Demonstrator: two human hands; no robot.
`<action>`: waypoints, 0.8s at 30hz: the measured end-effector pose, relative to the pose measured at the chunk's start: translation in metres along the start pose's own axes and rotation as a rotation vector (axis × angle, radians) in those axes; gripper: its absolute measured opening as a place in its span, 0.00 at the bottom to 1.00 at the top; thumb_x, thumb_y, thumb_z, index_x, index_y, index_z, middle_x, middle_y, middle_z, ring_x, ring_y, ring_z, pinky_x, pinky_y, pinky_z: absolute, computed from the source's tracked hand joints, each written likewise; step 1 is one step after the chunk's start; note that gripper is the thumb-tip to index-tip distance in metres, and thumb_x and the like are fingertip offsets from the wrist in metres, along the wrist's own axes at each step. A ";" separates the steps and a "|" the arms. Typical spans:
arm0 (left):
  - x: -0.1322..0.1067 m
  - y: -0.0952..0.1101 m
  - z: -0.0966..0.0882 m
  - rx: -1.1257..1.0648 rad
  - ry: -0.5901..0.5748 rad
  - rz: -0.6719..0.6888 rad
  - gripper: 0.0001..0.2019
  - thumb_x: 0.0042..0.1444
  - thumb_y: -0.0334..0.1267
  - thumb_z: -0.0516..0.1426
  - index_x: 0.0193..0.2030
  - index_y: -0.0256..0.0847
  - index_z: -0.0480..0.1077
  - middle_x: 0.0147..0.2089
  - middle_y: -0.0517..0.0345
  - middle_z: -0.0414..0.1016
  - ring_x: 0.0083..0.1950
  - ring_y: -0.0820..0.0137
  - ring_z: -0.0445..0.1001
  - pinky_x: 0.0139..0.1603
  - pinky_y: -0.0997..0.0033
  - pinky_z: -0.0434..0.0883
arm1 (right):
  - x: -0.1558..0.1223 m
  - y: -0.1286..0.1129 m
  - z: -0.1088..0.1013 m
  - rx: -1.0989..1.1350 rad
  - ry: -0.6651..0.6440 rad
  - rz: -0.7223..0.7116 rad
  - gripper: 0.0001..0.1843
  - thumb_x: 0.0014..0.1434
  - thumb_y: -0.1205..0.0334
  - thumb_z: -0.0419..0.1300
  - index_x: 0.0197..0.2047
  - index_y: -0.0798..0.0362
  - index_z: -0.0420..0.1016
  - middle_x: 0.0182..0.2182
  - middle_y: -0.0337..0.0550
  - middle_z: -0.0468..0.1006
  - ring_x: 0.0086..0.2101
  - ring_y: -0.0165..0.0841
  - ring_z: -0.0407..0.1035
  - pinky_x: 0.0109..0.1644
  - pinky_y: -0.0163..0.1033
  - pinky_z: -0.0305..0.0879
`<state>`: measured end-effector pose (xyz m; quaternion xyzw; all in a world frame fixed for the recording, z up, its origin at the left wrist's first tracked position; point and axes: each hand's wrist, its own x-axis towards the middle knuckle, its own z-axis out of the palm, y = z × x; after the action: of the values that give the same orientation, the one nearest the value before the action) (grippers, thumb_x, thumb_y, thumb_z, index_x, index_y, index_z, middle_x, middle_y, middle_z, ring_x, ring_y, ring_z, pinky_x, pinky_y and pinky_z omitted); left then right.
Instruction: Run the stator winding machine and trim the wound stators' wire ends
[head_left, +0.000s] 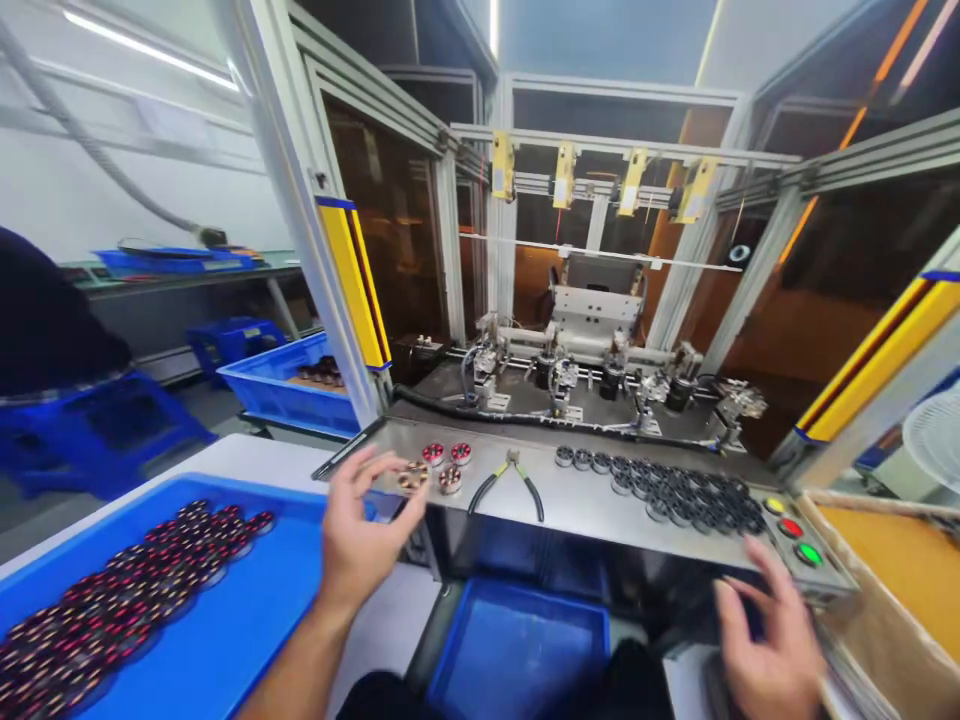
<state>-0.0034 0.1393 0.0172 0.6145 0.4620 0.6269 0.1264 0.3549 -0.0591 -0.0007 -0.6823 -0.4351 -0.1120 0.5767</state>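
My left hand (364,540) is over the left end of the metal work surface (555,490), thumb and forefinger apart. Just beyond its fingertips is a copper-wound motor stator (411,478); whether they touch it I cannot tell. Beside it stand another wound stator (450,480) and two red-topped ones (433,455). Green-and-black-handled pliers (513,478) lie with handles spread, further right. My right hand (776,640) hovers at the front right, fingers loosely bent and apart, nothing visible in them. Nearest to it are many dark unwound stators (690,495) and a green button (808,554).
A blue tray (262,590) of wound stators stands at left. Behind the surface is a winding machine (600,370) between yellow light-curtain posts (352,285). Below sits a blue bin (525,640). A lined box (892,560) is at right. A person in dark clothing (52,320) sits far left.
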 end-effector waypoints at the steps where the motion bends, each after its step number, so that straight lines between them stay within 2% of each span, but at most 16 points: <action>1: -0.011 0.019 -0.005 -0.020 -0.059 0.082 0.35 0.49 0.38 0.66 0.63 0.40 0.58 0.46 0.52 0.77 0.55 0.59 0.76 0.64 0.51 0.67 | -0.009 -0.024 0.009 0.161 -0.127 0.076 0.29 0.59 0.48 0.64 0.59 0.53 0.70 0.54 0.57 0.76 0.42 0.44 0.77 0.45 0.47 0.75; 3: -0.038 0.057 -0.018 -0.055 -0.182 0.268 0.35 0.50 0.32 0.65 0.64 0.41 0.58 0.46 0.52 0.78 0.54 0.60 0.77 0.61 0.52 0.70 | -0.022 -0.076 0.027 0.506 -0.480 0.219 0.25 0.59 0.49 0.64 0.56 0.52 0.72 0.52 0.56 0.77 0.43 0.43 0.76 0.45 0.46 0.75; 5: -0.063 0.087 -0.031 -0.086 -0.262 0.442 0.36 0.50 0.27 0.64 0.65 0.43 0.58 0.46 0.52 0.78 0.54 0.59 0.77 0.59 0.52 0.72 | -0.030 -0.125 0.039 0.785 -0.768 0.324 0.24 0.55 0.48 0.68 0.51 0.51 0.75 0.48 0.53 0.79 0.43 0.42 0.76 0.43 0.43 0.75; 7: -0.083 0.108 -0.045 -0.100 -0.283 0.579 0.39 0.48 0.23 0.64 0.66 0.44 0.56 0.46 0.51 0.78 0.56 0.56 0.75 0.59 0.49 0.71 | -0.037 -0.158 0.043 0.910 -0.936 0.398 0.22 0.54 0.47 0.69 0.47 0.52 0.77 0.41 0.49 0.81 0.38 0.38 0.76 0.39 0.40 0.74; 10: -0.100 0.120 -0.063 -0.087 -0.271 0.658 0.42 0.45 0.20 0.64 0.67 0.44 0.56 0.45 0.51 0.78 0.58 0.55 0.73 0.59 0.48 0.70 | -0.049 -0.177 0.040 0.918 -1.043 0.452 0.18 0.53 0.49 0.70 0.39 0.55 0.79 0.31 0.44 0.82 0.28 0.31 0.74 0.34 0.37 0.72; 12: -0.107 0.118 -0.073 -0.114 -0.284 0.622 0.43 0.44 0.20 0.66 0.67 0.47 0.57 0.46 0.51 0.79 0.60 0.55 0.72 0.61 0.48 0.68 | -0.057 -0.178 0.035 0.913 -1.073 0.491 0.17 0.51 0.51 0.71 0.34 0.57 0.80 0.27 0.43 0.81 0.25 0.29 0.72 0.33 0.35 0.71; 13: -0.110 0.116 -0.079 -0.160 -0.325 0.560 0.44 0.45 0.23 0.67 0.67 0.48 0.57 0.48 0.50 0.79 0.61 0.54 0.71 0.62 0.49 0.68 | -0.060 -0.177 0.033 0.907 -1.078 0.508 0.16 0.51 0.51 0.71 0.33 0.57 0.80 0.26 0.42 0.81 0.24 0.28 0.72 0.33 0.35 0.70; 16: -0.118 0.107 -0.094 -0.405 -0.552 0.199 0.41 0.53 0.39 0.67 0.70 0.49 0.52 0.56 0.47 0.77 0.63 0.55 0.70 0.65 0.52 0.67 | -0.067 -0.174 0.030 0.878 -1.095 0.548 0.17 0.50 0.51 0.72 0.32 0.58 0.80 0.23 0.41 0.81 0.23 0.27 0.72 0.31 0.33 0.68; 18: -0.121 0.101 -0.101 -0.513 -0.678 -0.008 0.32 0.62 0.40 0.60 0.70 0.52 0.52 0.57 0.49 0.77 0.63 0.60 0.72 0.65 0.59 0.67 | -0.069 -0.172 0.028 0.856 -1.125 0.572 0.18 0.49 0.50 0.73 0.31 0.58 0.80 0.23 0.41 0.81 0.22 0.26 0.71 0.31 0.32 0.67; 20: -0.123 0.098 -0.100 -0.526 -0.724 -0.058 0.28 0.63 0.34 0.58 0.68 0.56 0.56 0.56 0.55 0.79 0.61 0.66 0.74 0.65 0.66 0.66 | -0.069 -0.170 0.027 0.840 -1.146 0.594 0.19 0.48 0.50 0.73 0.31 0.59 0.79 0.23 0.42 0.81 0.22 0.26 0.71 0.30 0.32 0.67; 24: -0.128 0.094 -0.079 -0.537 -0.728 0.005 0.37 0.54 0.27 0.66 0.67 0.58 0.59 0.55 0.59 0.79 0.54 0.68 0.78 0.59 0.73 0.71 | -0.066 -0.160 0.028 0.783 -1.164 0.639 0.19 0.49 0.49 0.72 0.31 0.59 0.78 0.22 0.40 0.79 0.22 0.26 0.71 0.30 0.32 0.67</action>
<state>-0.0078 -0.0380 0.0170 0.7415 0.2070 0.4680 0.4341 0.1897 -0.0719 0.0575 -0.4701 -0.4581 0.5989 0.4587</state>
